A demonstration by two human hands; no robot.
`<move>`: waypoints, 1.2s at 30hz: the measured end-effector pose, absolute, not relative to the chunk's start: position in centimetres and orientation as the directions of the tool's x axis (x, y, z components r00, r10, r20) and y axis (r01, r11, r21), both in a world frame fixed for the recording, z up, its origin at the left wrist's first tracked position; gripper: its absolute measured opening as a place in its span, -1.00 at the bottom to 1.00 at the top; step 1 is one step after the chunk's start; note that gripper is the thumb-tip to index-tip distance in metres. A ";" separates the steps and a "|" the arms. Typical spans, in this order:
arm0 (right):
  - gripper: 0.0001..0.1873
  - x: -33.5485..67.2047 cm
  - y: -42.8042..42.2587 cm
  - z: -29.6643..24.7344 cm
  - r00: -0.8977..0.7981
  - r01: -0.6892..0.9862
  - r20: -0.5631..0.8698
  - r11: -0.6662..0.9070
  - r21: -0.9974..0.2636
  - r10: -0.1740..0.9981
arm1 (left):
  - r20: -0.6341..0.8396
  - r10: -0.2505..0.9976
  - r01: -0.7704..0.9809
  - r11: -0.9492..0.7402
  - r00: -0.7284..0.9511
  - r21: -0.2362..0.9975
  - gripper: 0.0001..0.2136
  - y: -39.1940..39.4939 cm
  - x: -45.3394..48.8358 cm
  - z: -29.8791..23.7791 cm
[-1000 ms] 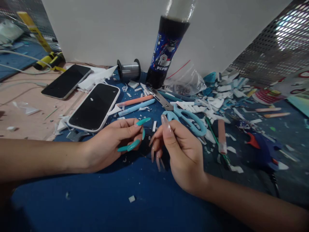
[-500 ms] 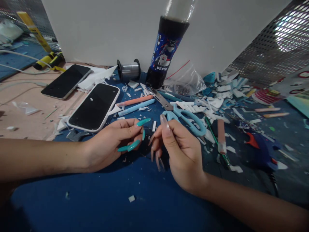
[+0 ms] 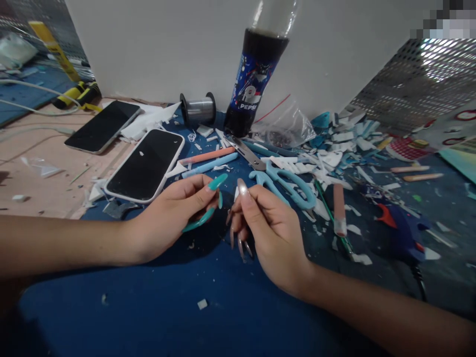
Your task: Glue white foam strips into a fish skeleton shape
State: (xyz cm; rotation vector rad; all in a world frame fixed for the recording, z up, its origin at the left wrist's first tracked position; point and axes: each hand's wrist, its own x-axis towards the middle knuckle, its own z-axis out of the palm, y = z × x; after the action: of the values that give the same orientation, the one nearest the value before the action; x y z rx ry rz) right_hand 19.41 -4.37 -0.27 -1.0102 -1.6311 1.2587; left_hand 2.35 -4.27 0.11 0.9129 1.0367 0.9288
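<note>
My left hand (image 3: 174, 213), with long teal nails, is closed in a pinch of thumb and forefinger above the blue mat (image 3: 148, 307). Across a small gap, my right hand (image 3: 273, 235), with long glossy nude nails, pinches thumb against forefinger too. Whatever lies between the fingertips of either hand is too fine to make out. Just beyond my right hand are light-blue-handled scissors (image 3: 293, 188), blades pointing away. A white-framed phone (image 3: 147, 166) lies beyond my left wrist. Light blue (image 3: 210, 164) and orange (image 3: 208, 155) sticks rest between phone and scissors.
A Pepsi bottle (image 3: 253, 79) stands at the back beside a spool of silvery wire (image 3: 199, 109). A second phone (image 3: 102, 126) lies at left. White and blue foam scraps (image 3: 342, 139) are heaped at right, near a blue glue gun (image 3: 401, 228). A white panel (image 3: 167, 44) rises behind.
My right hand has shifted slightly left, towards the left one. My left thumb has tipped up a little, and its lower fingers have curled further in.
</note>
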 end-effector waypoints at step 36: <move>-0.54 19.1 -4.1 -0.3 -0.558 -0.102 -0.067 -0.149 -0.984 0.827 | 0.762 0.412 0.661 -0.750 0.499 -0.028 -0.82 -3.5 -0.3 4.5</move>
State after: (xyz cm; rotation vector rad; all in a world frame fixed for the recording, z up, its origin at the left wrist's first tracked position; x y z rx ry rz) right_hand 19.07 -4.06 -0.31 -0.8464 -1.4509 1.7823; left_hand -0.25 -3.47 4.54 2.9855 1.1067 1.3627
